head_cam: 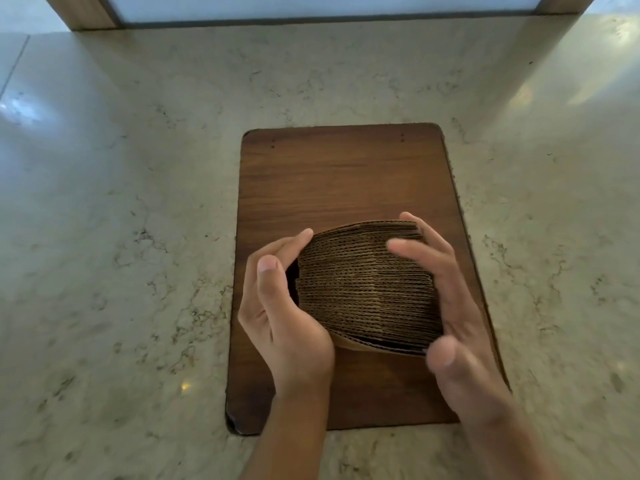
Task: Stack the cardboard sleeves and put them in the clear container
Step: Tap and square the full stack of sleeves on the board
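Note:
A thick stack of brown corrugated cardboard sleeves [363, 289] stands on edge above a dark wooden board [339, 181], its ridged edges facing me. My left hand [277, 306] presses against the stack's left end, thumb raised and fingers curled over the far corner. My right hand [446, 306] clasps the right end, fingers lying across the top edges and thumb at the near corner; it is slightly blurred. The stack is squeezed between both hands. No clear container is in view.
The wooden board lies on a pale marble counter [121, 237] that spreads wide on both sides. At the far edge runs a wood-framed white panel [311, 8]. Glare patches sit on the counter at far left and far right.

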`<action>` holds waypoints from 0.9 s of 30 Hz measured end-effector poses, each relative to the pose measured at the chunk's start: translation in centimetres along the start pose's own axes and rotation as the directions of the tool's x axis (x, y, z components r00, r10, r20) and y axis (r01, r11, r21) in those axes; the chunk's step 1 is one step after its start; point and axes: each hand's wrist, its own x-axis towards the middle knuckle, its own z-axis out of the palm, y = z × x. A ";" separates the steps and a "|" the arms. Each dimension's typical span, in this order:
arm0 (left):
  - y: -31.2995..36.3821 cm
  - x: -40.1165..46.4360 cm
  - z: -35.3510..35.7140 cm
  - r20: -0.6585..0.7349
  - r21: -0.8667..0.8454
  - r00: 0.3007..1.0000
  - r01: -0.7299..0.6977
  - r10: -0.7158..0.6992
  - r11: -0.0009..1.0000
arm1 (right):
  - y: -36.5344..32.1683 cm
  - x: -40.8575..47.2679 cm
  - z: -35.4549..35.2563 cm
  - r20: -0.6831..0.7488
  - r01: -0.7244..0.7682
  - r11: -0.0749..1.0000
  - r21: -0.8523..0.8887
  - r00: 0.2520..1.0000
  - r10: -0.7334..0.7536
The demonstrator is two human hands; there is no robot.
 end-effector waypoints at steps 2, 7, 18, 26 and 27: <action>-0.7 0.1 -0.1 -0.014 -0.012 1.000 -0.003 0.003 1.000 | 1.2 -0.8 -0.9 0.105 0.026 0.989 -0.143 0.994 -0.010; -0.9 0.0 0.0 -0.001 0.003 1.000 -0.014 0.014 1.000 | 2.2 -1.1 -3.5 0.218 0.013 0.938 -0.346 0.974 0.066; -1.0 0.3 -4.4 0.754 0.126 0.652 -0.264 0.081 0.956 | 2.8 -0.8 -4.5 0.161 -0.017 0.937 -0.350 0.984 0.078; -0.4 3.6 -5.2 0.817 0.353 0.575 -0.437 -0.046 0.827 | 2.8 -0.4 -5.1 0.181 0.038 0.946 -0.321 0.983 0.022; -0.5 3.4 -5.2 0.827 0.336 0.561 -0.439 -0.038 0.833 | 2.8 -0.3 -4.9 0.182 0.046 0.940 -0.339 0.983 0.018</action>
